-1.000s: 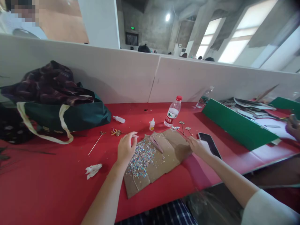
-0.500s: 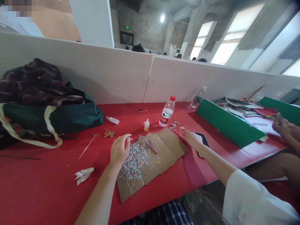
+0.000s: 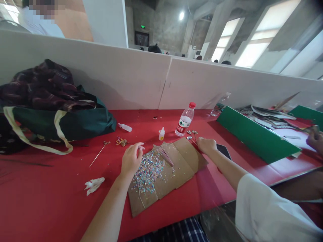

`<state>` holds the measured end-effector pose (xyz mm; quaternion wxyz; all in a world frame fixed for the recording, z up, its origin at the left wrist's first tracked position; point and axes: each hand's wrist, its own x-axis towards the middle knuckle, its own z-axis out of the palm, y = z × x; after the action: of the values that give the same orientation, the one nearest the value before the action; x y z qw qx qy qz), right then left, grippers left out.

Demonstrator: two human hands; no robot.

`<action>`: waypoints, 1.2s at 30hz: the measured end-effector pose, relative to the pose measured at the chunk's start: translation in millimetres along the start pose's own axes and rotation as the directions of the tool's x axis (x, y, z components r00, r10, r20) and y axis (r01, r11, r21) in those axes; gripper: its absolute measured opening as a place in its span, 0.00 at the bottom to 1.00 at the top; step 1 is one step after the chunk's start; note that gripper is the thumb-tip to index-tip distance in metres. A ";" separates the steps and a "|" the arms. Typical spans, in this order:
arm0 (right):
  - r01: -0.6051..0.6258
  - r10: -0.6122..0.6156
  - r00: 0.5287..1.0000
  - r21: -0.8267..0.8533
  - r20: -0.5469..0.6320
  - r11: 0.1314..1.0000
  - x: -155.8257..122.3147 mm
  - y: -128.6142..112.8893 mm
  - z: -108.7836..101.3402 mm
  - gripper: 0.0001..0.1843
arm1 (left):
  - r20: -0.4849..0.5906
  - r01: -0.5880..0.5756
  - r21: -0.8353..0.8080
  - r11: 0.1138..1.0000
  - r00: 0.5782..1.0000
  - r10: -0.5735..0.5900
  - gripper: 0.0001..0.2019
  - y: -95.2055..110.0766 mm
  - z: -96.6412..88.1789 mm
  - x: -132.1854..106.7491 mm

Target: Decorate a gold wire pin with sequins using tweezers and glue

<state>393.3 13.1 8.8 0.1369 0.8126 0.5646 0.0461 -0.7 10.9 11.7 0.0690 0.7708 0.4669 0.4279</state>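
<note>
My left hand [image 3: 131, 158] hovers by the left edge of a brown cardboard sheet [image 3: 183, 173], its fingers loosely stretched and the thumb apart. A heap of small shiny sequins or chips [image 3: 150, 169] covers the sheet's left part. Pink tweezers [image 3: 166, 156] lie on the cardboard. At its far right corner my right hand [image 3: 207, 146] is curled over several thin metal hairpin-like sticks [image 3: 192, 140] with decorated heads; its fingertips are hidden, so what they hold is not visible. A dark phone [image 3: 224, 151] lies partly behind that wrist.
Behind the cardboard stand a small glue bottle [image 3: 161, 134] and a red-capped water bottle [image 3: 185, 120]. A green board [image 3: 257, 136] rises at right, near another person's hand [image 3: 314, 138]. Left are a green bag [image 3: 83, 126], a metal stick [image 3: 97, 155] and crumpled tissue [image 3: 94, 185].
My right hand has moved in over the sticks and its fingers have curled, covering one decorated head. My left hand stays by the cardboard. The view has shifted slightly.
</note>
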 end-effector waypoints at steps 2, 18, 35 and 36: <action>-0.016 0.016 1.000 0.011 -0.026 1.000 -0.6 -0.3 0.1 0.19 | -0.006 -0.002 -0.004 1.000 1.000 0.002 0.11 -0.9 0.9 0.3; -0.026 0.156 0.964 0.507 -0.216 0.862 -63.0 18.3 -8.3 0.27 | -0.056 0.009 -0.074 0.997 0.998 -0.013 0.16 4.7 -7.6 -2.4; 0.378 0.181 0.915 0.923 -0.361 -0.070 -147.0 -44.8 37.9 0.27 | -0.172 0.161 -0.184 0.970 0.966 -0.193 0.14 42.2 -33.0 -60.1; 0.379 0.185 0.915 0.920 -0.358 -0.098 -146.0 -44.9 38.3 0.27 | -0.191 0.181 -0.164 0.970 0.959 -0.211 0.13 39.8 -39.1 -67.6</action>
<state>309.1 -114.7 -28.6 -0.6156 0.5725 0.4849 -0.2412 -16.0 -75.2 16.1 0.1181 0.6647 0.5135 0.5296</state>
